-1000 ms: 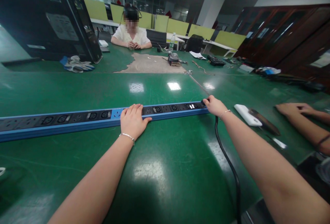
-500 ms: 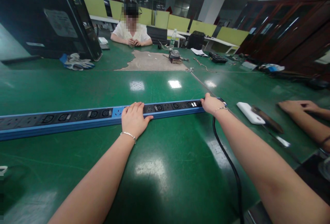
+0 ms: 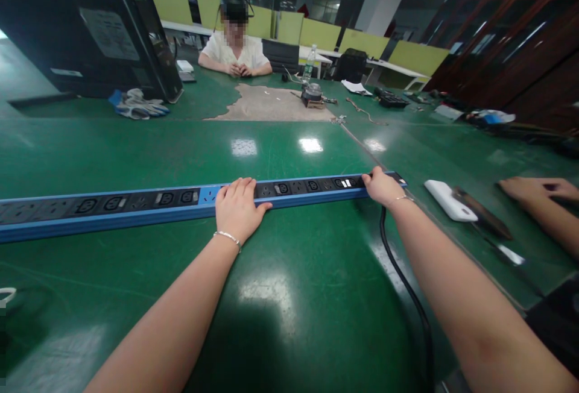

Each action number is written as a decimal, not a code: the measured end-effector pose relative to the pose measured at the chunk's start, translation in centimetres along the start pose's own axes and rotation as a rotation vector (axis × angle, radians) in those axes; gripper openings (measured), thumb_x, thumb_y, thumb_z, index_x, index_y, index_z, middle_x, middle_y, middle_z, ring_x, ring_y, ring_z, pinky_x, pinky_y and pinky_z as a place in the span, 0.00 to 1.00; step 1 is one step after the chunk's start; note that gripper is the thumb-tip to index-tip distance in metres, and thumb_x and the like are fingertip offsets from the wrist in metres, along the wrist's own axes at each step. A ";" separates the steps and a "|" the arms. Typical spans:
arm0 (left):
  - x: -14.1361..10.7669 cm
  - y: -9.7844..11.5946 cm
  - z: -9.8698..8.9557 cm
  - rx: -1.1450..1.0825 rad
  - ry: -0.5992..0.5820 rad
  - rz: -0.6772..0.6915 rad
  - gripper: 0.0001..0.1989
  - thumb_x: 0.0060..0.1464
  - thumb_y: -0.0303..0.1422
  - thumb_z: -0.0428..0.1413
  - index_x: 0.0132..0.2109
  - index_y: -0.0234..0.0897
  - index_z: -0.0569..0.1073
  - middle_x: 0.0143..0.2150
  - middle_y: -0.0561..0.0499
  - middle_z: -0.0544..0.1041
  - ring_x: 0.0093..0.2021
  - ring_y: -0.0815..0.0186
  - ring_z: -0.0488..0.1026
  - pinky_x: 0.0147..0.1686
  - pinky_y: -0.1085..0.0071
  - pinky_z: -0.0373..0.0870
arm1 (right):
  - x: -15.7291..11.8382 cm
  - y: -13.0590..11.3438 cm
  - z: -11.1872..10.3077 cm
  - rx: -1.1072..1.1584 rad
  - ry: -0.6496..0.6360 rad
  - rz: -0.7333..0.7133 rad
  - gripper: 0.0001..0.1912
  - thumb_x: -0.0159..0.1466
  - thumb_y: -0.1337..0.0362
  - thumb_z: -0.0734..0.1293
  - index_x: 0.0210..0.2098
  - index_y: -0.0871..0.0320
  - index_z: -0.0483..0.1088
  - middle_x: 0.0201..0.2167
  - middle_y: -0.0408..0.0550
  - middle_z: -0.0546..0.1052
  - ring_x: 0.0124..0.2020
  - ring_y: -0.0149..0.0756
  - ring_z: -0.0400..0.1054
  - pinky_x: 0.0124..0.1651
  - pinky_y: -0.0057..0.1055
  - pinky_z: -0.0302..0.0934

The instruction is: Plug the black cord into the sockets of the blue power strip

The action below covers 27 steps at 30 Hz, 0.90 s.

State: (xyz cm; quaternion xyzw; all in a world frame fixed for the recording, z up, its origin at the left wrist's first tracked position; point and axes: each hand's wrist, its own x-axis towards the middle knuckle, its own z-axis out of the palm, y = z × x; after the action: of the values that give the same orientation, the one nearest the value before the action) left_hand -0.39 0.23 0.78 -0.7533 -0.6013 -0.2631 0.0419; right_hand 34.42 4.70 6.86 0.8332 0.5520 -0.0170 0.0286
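A long blue power strip [image 3: 154,217] with black sockets lies across the green table, running out of view at the left. My left hand [image 3: 237,205] is closed over its middle, fingers over the top and thumb along the front side, just right of a blue socket [image 3: 208,195]. Near the strip's right end, my right hand [image 3: 382,187] grips it, thumb on the socket face; its other fingers are mostly hidden. From below that hand a black cable [image 3: 402,278] hangs in a curve toward the front edge.
A white device [image 3: 450,201] and a dark oblong object [image 3: 483,212] lie right of the strip, beside another person's hands [image 3: 527,191]. Across the table [image 3: 181,152] sits a person in white [image 3: 235,58]. Gloves [image 3: 138,103] lie by a black computer case [image 3: 108,31]; a bottle [image 3: 310,64] stands farther back.
The whole view has shifted slightly, so most things appear a little farther right. Both hands keep their hold on the power strip, which shows no clear movement on the table.
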 end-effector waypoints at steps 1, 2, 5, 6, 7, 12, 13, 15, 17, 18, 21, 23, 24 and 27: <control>0.0 0.0 0.0 -0.003 -0.006 -0.003 0.29 0.52 0.47 0.53 0.57 0.35 0.65 0.59 0.41 0.69 0.60 0.52 0.61 0.58 0.55 0.50 | -0.1 0.0 0.3 0.007 0.016 0.005 0.22 0.67 0.56 0.50 0.51 0.66 0.59 0.43 0.68 0.74 0.45 0.50 0.71 0.46 0.41 0.61; 0.0 0.0 0.0 -0.006 -0.011 -0.007 0.29 0.52 0.47 0.53 0.57 0.36 0.65 0.59 0.41 0.68 0.60 0.52 0.61 0.58 0.55 0.50 | -0.2 0.0 0.5 0.016 0.029 0.007 0.22 0.67 0.55 0.49 0.51 0.66 0.59 0.42 0.68 0.75 0.45 0.50 0.71 0.46 0.41 0.61; 0.0 0.1 0.0 -0.003 -0.012 -0.011 0.29 0.52 0.47 0.52 0.58 0.37 0.65 0.59 0.41 0.68 0.60 0.52 0.61 0.58 0.55 0.50 | -0.3 -0.1 0.9 0.032 0.039 0.001 0.22 0.67 0.55 0.49 0.51 0.65 0.60 0.41 0.66 0.75 0.44 0.49 0.71 0.46 0.41 0.61; 0.0 0.1 0.0 0.002 -0.008 -0.009 0.29 0.52 0.47 0.53 0.58 0.37 0.65 0.59 0.41 0.68 0.60 0.52 0.61 0.58 0.55 0.50 | -0.3 0.0 0.9 0.036 0.034 -0.001 0.22 0.67 0.55 0.50 0.51 0.65 0.60 0.41 0.66 0.75 0.44 0.49 0.71 0.46 0.41 0.60; 0.0 0.1 0.0 0.007 -0.004 -0.007 0.29 0.52 0.47 0.53 0.57 0.37 0.65 0.59 0.41 0.69 0.60 0.52 0.61 0.58 0.55 0.50 | -0.3 0.1 0.8 0.042 0.029 -0.005 0.22 0.67 0.55 0.51 0.50 0.65 0.60 0.42 0.65 0.75 0.45 0.49 0.71 0.46 0.40 0.60; 0.0 0.0 0.0 0.025 0.011 0.004 0.28 0.52 0.47 0.53 0.56 0.36 0.66 0.58 0.41 0.69 0.60 0.53 0.62 0.58 0.56 0.52 | -0.9 0.4 -1.5 0.161 0.156 0.026 0.21 0.66 0.54 0.52 0.48 0.62 0.63 0.44 0.63 0.75 0.46 0.47 0.70 0.45 0.35 0.60; 0.0 0.0 0.0 0.025 0.015 0.009 0.28 0.52 0.47 0.53 0.56 0.36 0.66 0.58 0.41 0.70 0.59 0.53 0.62 0.57 0.56 0.52 | -1.2 0.3 -2.1 0.193 0.200 0.026 0.21 0.66 0.54 0.52 0.48 0.61 0.64 0.44 0.62 0.75 0.45 0.46 0.70 0.44 0.35 0.60; 0.0 0.0 0.1 0.024 0.025 0.016 0.28 0.52 0.46 0.54 0.56 0.35 0.67 0.58 0.41 0.70 0.59 0.54 0.62 0.57 0.57 0.52 | -2.0 -0.6 -2.9 0.246 0.236 -0.020 0.20 0.66 0.53 0.52 0.46 0.60 0.66 0.42 0.59 0.76 0.44 0.45 0.70 0.43 0.32 0.60; 0.0 -0.1 0.2 0.021 0.030 0.010 0.28 0.52 0.46 0.54 0.56 0.35 0.67 0.58 0.41 0.70 0.59 0.54 0.62 0.57 0.57 0.52 | -2.9 -2.0 -3.2 0.269 0.191 -0.116 0.19 0.66 0.54 0.53 0.43 0.59 0.68 0.41 0.56 0.77 0.44 0.42 0.70 0.42 0.30 0.59; 0.0 -0.1 0.2 0.019 0.028 0.005 0.28 0.52 0.46 0.54 0.56 0.35 0.67 0.58 0.41 0.70 0.59 0.54 0.62 0.57 0.57 0.52 | -3.4 -2.9 -3.1 0.265 0.158 -0.167 0.18 0.65 0.54 0.54 0.41 0.59 0.69 0.41 0.55 0.77 0.44 0.41 0.70 0.42 0.29 0.59; 0.0 -0.1 0.1 0.015 0.015 -0.002 0.28 0.52 0.47 0.53 0.56 0.36 0.66 0.58 0.41 0.69 0.60 0.54 0.62 0.58 0.57 0.52 | -4.4 -5.4 -2.3 0.214 0.105 -0.237 0.18 0.65 0.54 0.55 0.38 0.58 0.70 0.41 0.53 0.77 0.44 0.40 0.70 0.43 0.29 0.59; 0.0 0.0 0.1 0.011 0.012 0.008 0.28 0.52 0.47 0.53 0.56 0.35 0.66 0.58 0.41 0.69 0.60 0.54 0.62 0.58 0.57 0.51 | -4.8 -6.6 -1.8 0.180 0.093 -0.230 0.18 0.65 0.53 0.55 0.38 0.58 0.71 0.41 0.54 0.77 0.44 0.42 0.70 0.43 0.30 0.60; 0.0 0.0 0.1 0.007 0.013 0.011 0.29 0.52 0.47 0.53 0.56 0.35 0.66 0.58 0.41 0.69 0.60 0.54 0.62 0.58 0.57 0.51 | -4.9 -7.0 -1.6 0.164 0.089 -0.224 0.18 0.65 0.53 0.55 0.38 0.58 0.71 0.41 0.55 0.77 0.44 0.42 0.71 0.44 0.30 0.60; 0.0 0.0 0.1 -0.008 0.009 0.005 0.29 0.52 0.46 0.53 0.57 0.35 0.66 0.59 0.41 0.69 0.60 0.54 0.61 0.58 0.57 0.51 | -5.3 -7.9 -1.3 0.104 0.083 -0.206 0.19 0.66 0.54 0.54 0.41 0.59 0.70 0.41 0.58 0.77 0.44 0.44 0.71 0.45 0.33 0.60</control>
State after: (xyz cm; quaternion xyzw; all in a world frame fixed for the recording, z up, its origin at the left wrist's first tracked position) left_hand -0.38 0.26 0.71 -0.7538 -0.5981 -0.2688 0.0425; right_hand 25.03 3.01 8.30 0.7724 0.6338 -0.0141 -0.0395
